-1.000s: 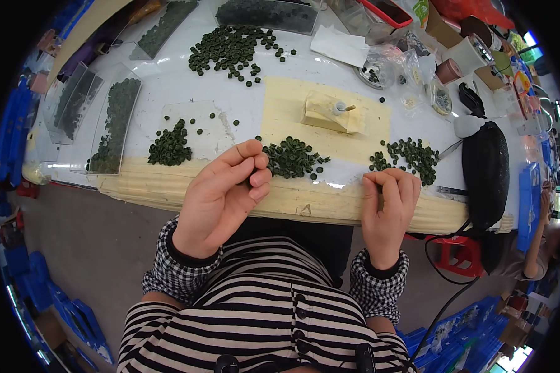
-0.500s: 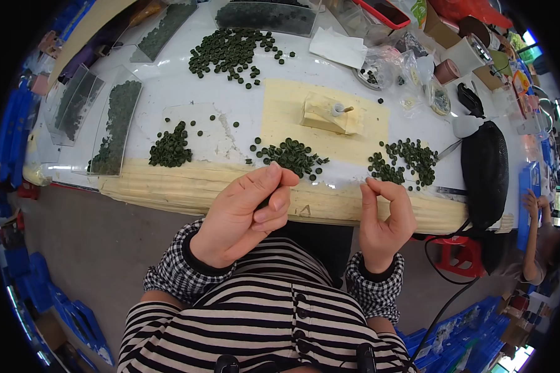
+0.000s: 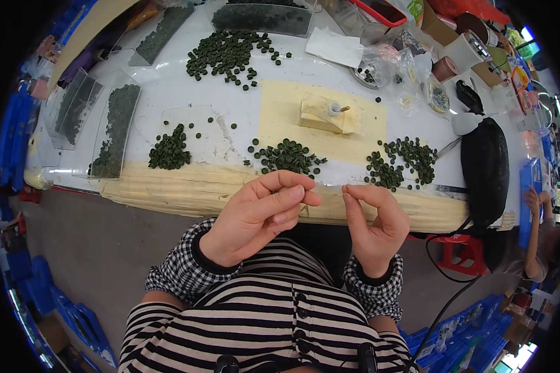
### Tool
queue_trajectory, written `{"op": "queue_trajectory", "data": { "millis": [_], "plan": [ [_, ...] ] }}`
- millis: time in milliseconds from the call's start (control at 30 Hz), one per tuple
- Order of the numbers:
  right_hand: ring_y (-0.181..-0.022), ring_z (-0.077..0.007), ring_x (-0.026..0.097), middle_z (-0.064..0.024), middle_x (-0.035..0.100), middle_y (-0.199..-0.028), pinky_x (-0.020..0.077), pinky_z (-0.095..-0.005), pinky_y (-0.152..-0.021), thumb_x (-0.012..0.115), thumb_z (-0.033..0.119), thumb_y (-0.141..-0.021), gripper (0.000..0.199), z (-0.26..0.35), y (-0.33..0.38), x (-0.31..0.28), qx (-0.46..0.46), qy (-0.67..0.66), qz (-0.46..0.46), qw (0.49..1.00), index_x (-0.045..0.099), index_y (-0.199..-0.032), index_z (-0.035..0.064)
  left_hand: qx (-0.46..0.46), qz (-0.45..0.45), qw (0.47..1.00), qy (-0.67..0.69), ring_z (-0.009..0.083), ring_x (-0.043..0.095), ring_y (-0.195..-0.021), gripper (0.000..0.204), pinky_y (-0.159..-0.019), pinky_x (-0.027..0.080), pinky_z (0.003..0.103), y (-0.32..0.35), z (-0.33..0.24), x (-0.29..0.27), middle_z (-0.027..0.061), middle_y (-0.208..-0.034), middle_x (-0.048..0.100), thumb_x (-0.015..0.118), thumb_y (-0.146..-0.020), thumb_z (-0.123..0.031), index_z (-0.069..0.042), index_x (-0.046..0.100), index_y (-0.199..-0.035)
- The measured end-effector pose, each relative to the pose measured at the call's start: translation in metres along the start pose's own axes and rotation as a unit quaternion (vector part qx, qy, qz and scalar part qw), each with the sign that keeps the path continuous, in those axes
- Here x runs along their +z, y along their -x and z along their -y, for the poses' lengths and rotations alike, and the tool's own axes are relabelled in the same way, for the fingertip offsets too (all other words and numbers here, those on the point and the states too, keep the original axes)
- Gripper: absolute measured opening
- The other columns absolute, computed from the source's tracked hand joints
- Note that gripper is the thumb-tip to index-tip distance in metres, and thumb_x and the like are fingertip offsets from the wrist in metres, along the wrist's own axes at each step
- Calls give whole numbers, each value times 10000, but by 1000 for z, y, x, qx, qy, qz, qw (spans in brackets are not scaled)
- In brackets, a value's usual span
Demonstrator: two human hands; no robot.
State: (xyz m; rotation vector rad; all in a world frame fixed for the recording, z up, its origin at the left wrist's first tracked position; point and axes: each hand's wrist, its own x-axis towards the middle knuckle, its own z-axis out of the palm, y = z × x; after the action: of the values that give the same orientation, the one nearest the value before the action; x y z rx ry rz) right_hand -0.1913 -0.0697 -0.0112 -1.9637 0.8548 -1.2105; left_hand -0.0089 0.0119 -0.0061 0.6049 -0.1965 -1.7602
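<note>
My left hand point(image 3: 252, 217) is over the near table edge, fingers curled in and thumb pressed toward the forefinger; whatever lies in it is hidden. Facing it across a small gap, my right hand point(image 3: 378, 233) pinches thumb and forefinger together. Anything between those tips is too small to make out. Just beyond the left hand lies a middle pile of small dark green round pieces point(image 3: 286, 155). Similar pieces form a right pile point(image 3: 415, 158), a left pile point(image 3: 170, 151) and a larger far pile point(image 3: 224, 56).
A paper-wrapped block point(image 3: 320, 113) holding a short stick stands on a yellow sheet point(image 3: 279, 99). Clear bins point(image 3: 115, 127) with green pieces are at left. A black bag point(image 3: 484, 177), a white tissue point(image 3: 335, 47) and plastic bags lie at right. Yellow padding point(image 3: 162, 186) lines the near edge.
Both hands have drawn closer together: the left moved right and slightly down, the right moved left. A dark spot seen inside my left fingers earlier is now hidden.
</note>
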Motion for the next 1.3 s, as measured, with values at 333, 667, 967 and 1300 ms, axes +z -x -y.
{"op": "queue_trajectory", "data": {
  "millis": [333,667,967,1300],
  "plan": [
    [-762,-193,657,-123,690,-835,506,-265,-697,707,-86,-738,194,11,-1,4,39,-87,48,994,692,-921,-22,21,10,1000,-12,37,412,-642,204,-579,358,176,-2,7,-5,18,-868,613,556,-950,-103,-3,602,-1122],
    [-817,-173,641,-124,686,-890,494,-259,-751,698,-88,-757,180,9,7,6,149,-232,75,958,682,-931,-44,10,2,1000,-16,24,372,-588,216,-529,328,162,1,5,-4,40,-909,641,547,-960,-122,-16,592,-1142],
    [-852,-176,633,-127,676,-925,495,-259,-766,676,-89,-781,189,11,8,9,163,-253,81,950,682,-965,-44,20,9,1000,-8,21,397,-615,200,-527,326,164,0,9,-6,49,-942,633,557,-954,-117,-22,603,-1124],
    [-849,-134,591,-91,636,-921,468,-242,-769,681,-73,-795,144,6,10,11,193,-324,69,924,650,-932,-45,42,4,998,-41,26,434,-634,132,-531,335,162,-2,11,0,57,-917,643,581,-942,-116,-15,620,-1017]
  ]
}}
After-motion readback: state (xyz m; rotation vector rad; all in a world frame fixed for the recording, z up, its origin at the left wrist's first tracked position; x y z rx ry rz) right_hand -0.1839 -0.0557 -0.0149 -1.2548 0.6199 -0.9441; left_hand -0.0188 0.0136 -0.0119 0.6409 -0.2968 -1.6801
